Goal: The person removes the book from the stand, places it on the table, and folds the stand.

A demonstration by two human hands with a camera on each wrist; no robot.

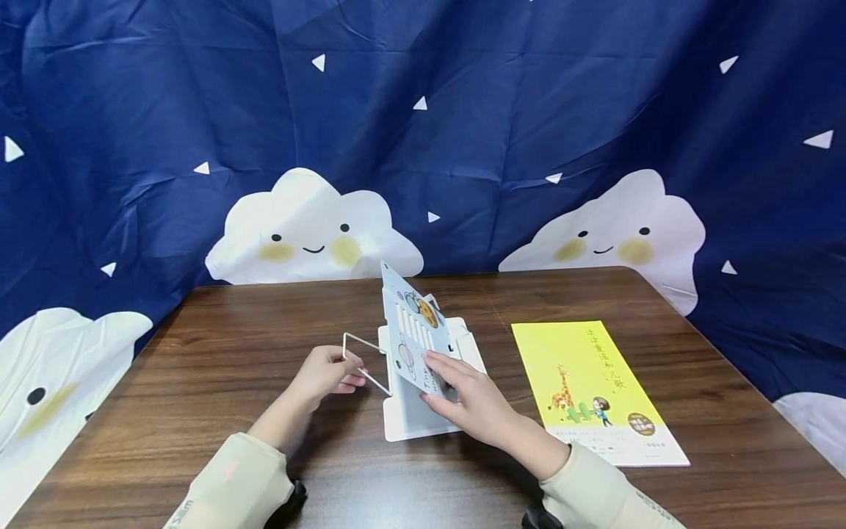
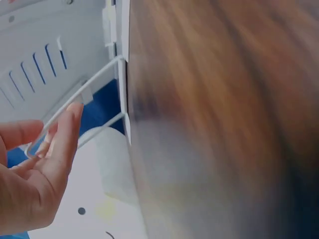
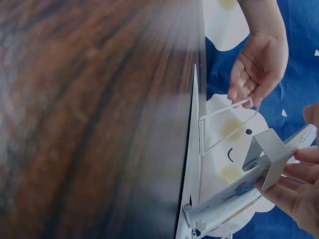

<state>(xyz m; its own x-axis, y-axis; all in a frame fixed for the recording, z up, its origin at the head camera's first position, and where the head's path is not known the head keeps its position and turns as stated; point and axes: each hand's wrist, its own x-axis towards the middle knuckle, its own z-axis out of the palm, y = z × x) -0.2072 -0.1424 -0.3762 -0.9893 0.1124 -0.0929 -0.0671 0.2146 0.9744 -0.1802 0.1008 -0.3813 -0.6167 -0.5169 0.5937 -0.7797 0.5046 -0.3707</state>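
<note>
A white folding book stand [image 1: 393, 419] stands on the table, its printed panel [image 1: 410, 334] tilted up from the base. From its left side a white wire leg [image 1: 360, 339] sticks out. My left hand [image 1: 328, 371] pinches this leg near its outer bend, between thumb and fingers; the left wrist view shows the wire [image 2: 82, 89] running into the hand. At the panel's near edge is my right hand [image 1: 472, 397], fingers on the printed face. The right wrist view has the panel between the thumb and fingers [image 3: 281, 196], close by a bent white flap [image 3: 271, 154].
A yellow book [image 1: 581, 367] with a giraffe on its cover lies flat to the right of the stand. Behind the dark wooden table [image 1: 277, 316] hangs a blue curtain [image 1: 463, 132] with smiling clouds.
</note>
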